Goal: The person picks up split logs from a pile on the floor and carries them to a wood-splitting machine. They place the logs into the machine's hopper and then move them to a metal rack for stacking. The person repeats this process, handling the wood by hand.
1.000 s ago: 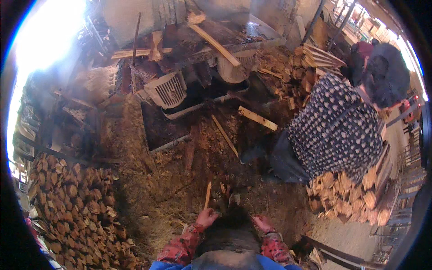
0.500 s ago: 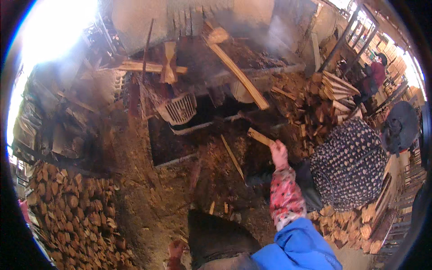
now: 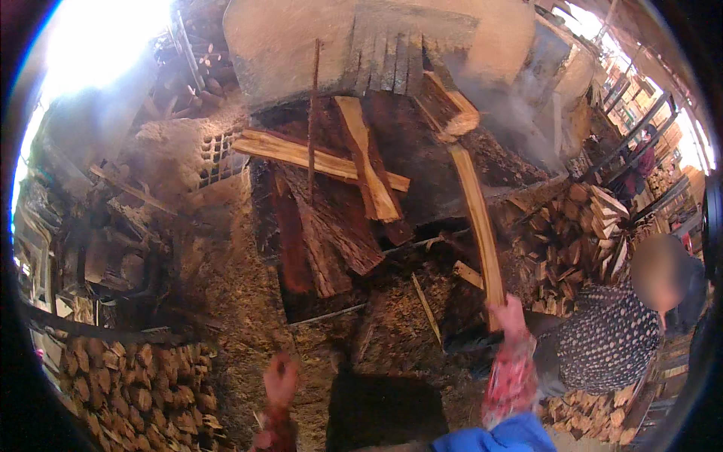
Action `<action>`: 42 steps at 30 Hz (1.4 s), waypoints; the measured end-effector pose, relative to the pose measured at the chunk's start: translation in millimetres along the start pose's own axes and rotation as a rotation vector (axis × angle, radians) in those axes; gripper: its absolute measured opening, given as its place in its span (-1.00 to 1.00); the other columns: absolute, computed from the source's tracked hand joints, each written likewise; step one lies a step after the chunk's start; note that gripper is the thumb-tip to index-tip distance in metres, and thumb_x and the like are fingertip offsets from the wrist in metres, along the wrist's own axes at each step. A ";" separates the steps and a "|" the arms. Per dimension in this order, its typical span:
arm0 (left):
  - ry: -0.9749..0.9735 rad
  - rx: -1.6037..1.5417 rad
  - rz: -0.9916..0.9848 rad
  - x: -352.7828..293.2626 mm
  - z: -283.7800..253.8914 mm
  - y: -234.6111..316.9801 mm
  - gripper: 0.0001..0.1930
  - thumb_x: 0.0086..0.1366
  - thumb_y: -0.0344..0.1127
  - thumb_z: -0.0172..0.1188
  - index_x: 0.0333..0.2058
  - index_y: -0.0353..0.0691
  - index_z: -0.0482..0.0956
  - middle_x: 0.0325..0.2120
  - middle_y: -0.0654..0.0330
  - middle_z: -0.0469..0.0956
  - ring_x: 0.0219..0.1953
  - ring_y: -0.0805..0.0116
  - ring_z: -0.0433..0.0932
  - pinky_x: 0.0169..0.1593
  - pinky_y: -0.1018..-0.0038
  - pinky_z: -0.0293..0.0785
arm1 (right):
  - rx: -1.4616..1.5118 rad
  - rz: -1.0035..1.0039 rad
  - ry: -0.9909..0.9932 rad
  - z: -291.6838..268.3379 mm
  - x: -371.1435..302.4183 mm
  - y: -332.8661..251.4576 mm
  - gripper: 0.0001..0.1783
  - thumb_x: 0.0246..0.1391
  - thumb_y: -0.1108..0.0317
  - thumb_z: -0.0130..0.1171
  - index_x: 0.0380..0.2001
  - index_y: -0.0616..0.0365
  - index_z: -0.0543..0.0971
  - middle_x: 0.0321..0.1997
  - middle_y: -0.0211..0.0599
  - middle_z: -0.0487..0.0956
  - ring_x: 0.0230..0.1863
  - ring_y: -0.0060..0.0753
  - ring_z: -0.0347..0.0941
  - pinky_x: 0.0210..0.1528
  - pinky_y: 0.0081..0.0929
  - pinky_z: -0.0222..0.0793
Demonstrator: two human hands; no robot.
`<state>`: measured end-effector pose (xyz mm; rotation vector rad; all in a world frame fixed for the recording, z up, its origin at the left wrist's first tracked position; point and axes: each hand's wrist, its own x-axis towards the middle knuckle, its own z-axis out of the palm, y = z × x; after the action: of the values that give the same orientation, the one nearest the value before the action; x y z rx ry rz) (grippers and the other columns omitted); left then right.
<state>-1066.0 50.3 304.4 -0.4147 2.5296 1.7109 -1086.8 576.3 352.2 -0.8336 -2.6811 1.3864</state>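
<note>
My right hand point(image 3: 510, 316), in a red patterned cuff and blue sleeve, is closed around the near end of a long split wood plank point(image 3: 476, 211). The plank's far end lies by a cut log point(image 3: 459, 120). A shorter wood piece point(image 3: 468, 275) lies just left of the plank. My left hand point(image 3: 281, 383) is low in front of me, its fingers loosely curled and apart, with nothing seen in it. Ahead, a split plank point(image 3: 282, 151) crosses another upright split piece point(image 3: 370, 166), and bark-covered slabs point(image 3: 339, 237) lean nearer to me. A thin rod point(image 3: 313, 113) stands before them.
A person in a dotted garment point(image 3: 610, 339) is close at my right. Stacked firewood point(image 3: 143, 384) fills the lower left, and more split wood point(image 3: 568, 233) is piled at the right. A thin stick point(image 3: 427, 309) lies on the littered ground. Smoke hangs at the back.
The view has tilted up. My right hand has come from the short wood piece onto the long plank's near end. My left hand has risen into view. A pale slotted object no longer shows.
</note>
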 end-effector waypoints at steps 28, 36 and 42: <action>0.360 0.357 0.456 261.7 115.3 264.6 -0.41 0.05 -0.16 0.26 -0.02 -0.42 0.33 -0.09 -0.10 0.40 -0.01 -0.03 0.32 0.04 0.24 0.27 | -0.120 -0.508 -0.169 106.0 50.8 -213.7 -0.06 -0.15 -0.18 0.21 0.18 0.19 0.19 0.05 0.17 0.33 0.00 0.13 0.33 -0.05 -0.18 0.32; 0.259 0.065 0.392 276.9 122.4 274.5 -0.61 0.08 -0.49 0.15 -0.06 -0.32 0.39 -0.25 -0.06 0.51 -0.22 0.04 0.54 -0.22 0.32 0.44 | 0.129 -0.234 -0.285 110.7 82.1 -239.5 -0.23 -0.07 0.22 0.22 0.16 0.36 0.17 -0.08 0.13 0.45 -0.10 -0.02 0.45 -0.30 -0.22 0.38; 0.215 -0.169 0.313 204.2 121.5 267.3 -0.67 0.13 -0.53 0.11 -0.09 -0.36 0.39 -0.38 0.12 0.51 -0.35 0.45 0.45 -0.26 0.51 0.41 | 0.213 -0.487 -0.143 82.8 63.2 -243.5 -0.41 -0.03 0.43 0.15 0.09 0.35 0.25 -0.02 0.11 0.44 0.01 -0.09 0.42 0.02 -0.34 0.33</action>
<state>-1342.5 216.6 458.6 -0.2303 2.7285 2.1061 -1271.2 429.3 472.7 -0.0547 -2.5193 1.5976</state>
